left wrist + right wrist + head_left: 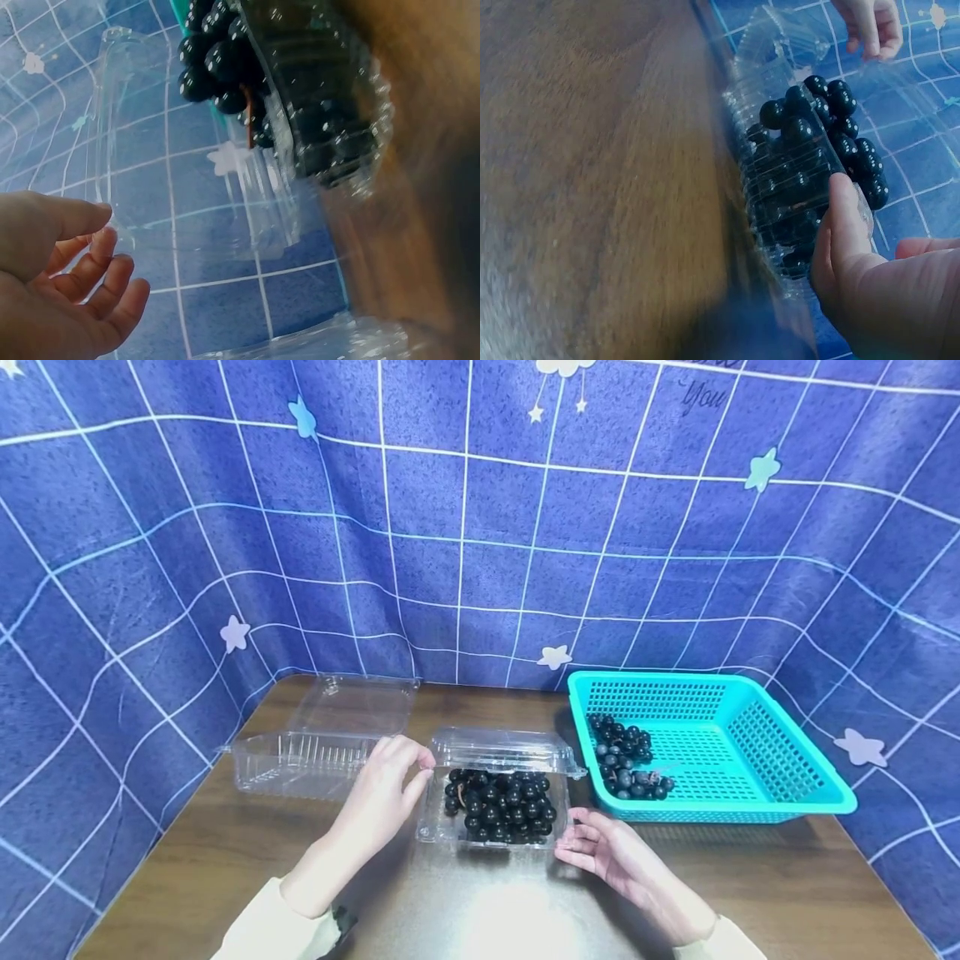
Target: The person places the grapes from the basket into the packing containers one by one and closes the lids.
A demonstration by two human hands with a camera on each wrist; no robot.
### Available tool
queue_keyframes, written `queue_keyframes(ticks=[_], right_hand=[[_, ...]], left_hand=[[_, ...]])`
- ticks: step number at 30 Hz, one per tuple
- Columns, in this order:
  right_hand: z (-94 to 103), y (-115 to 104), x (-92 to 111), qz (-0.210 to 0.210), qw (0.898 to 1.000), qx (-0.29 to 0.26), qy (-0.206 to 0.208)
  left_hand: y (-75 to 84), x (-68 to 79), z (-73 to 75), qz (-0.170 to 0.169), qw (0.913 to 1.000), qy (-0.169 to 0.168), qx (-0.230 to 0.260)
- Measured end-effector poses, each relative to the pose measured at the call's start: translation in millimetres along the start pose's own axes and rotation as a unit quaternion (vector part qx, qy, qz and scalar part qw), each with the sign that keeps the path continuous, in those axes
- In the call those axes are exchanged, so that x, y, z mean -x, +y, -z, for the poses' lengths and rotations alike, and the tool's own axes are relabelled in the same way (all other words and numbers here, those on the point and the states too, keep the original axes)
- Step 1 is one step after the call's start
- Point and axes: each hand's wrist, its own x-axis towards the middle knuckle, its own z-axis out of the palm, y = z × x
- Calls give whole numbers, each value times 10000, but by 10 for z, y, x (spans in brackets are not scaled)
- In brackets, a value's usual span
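Observation:
A clear plastic clamshell box (426, 828) stands on the table with its lid (502, 745) raised at the back. Black grapes (502, 806) fill it, a brown stem showing among them. My left hand (390, 777) pinches the lid's left corner between thumb and fingertips, as the left wrist view shows closely. At the box's right wall is my right hand (611, 852), its fingers extended along the plastic. In the right wrist view one straight finger (844, 199) lies against the box side, below the grapes (862, 161).
A turquoise basket (720, 814) with more black grapes (622, 760) on its left side stands at the right. A second clear clamshell box (277, 768), lid open, is at the left. Something dark (343, 922) shows by the left sleeve. A blue grid-patterned curtain (465, 568) hangs behind the table.

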Motion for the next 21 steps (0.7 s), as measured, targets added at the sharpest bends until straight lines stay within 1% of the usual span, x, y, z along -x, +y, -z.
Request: queue_keyframes(ticks=[6,9,12,18,21], right_hand=[[-27,-10,18,-20,10000,-37,37],[-41,-20,25,-41,9999,-68,110],[-45,-31,30,-55,9999,-104,101],[-46,-66,22,-40,9999,-119,-99],[-57,-85,17,-85,9999,-97,-80]], left_hand=[[-4,143,-54,-145,9999,52,-49],[-11,199,-74,-191,9997,108,-108],[-15,247,-94,-221,9996,120,-112],[-10,341,-124,-132,9998,56,-169],[-14,397,-144,-75,9997,-11,-218]])
